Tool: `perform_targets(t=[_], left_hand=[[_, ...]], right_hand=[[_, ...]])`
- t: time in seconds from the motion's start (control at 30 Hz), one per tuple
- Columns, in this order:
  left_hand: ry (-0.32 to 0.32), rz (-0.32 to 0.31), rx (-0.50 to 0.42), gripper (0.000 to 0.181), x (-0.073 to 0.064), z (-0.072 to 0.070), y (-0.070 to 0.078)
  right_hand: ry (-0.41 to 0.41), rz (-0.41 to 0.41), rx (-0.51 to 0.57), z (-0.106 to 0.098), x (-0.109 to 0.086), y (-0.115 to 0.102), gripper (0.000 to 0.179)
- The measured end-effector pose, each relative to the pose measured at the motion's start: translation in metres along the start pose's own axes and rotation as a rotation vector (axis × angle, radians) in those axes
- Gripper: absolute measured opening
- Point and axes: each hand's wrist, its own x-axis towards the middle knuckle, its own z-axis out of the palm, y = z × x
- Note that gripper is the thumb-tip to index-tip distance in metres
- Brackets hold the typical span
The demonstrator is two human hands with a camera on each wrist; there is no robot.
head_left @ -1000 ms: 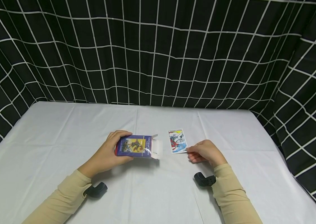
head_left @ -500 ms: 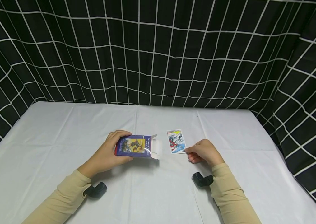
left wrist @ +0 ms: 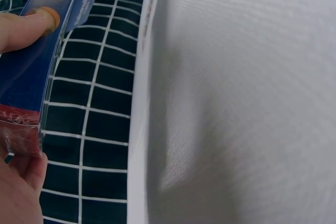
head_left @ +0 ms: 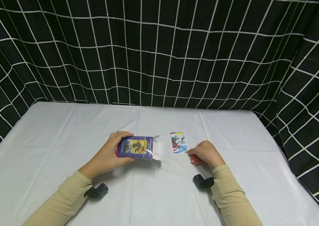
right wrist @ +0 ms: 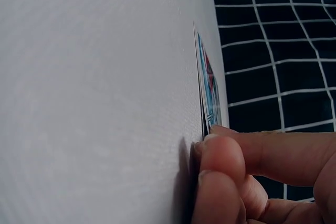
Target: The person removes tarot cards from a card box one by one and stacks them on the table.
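White cloth underlies both hands. Right hand: pinching the picture card by one corner, forward-left of its fingertips; hard squeezing could crease it. Left hand: gripping the purple box, open flap facing the right hand; downward tilt might spill any contents.

White tablecloth here, kinda creased, far corners sitting at about 10 and 2 o'clock in the head view. Past its back edge at 12 there's a black curtain with a wobbly white grid, wrapping from roughly 9 round to 4, with a soft corner fold around 2.
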Motion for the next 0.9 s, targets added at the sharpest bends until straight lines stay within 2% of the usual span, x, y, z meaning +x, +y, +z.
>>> perform_targets(t=[0.23,0.4,0.63,0.9], left_hand=[[0.009,0.009,0.001,0.075,0.001,0.0,-0.002],[0.007,-0.003,0.0,0.074,0.001,0.0,-0.001],[0.003,-0.005,0.006,0.074,-0.001,0.001,-0.002],[0.002,-0.006,-0.004,0.074,0.001,0.002,0.0]], right_hand=[[0.014,-0.002,-0.009,0.001,0.0,-0.001,0.013],[-0.02,-0.005,0.035,-0.004,0.001,0.001,0.014],[0.066,-0.03,0.132,-0.011,0.003,0.002,0.028],[0.06,-0.058,0.181,-0.01,0.001,-0.002,0.033]])
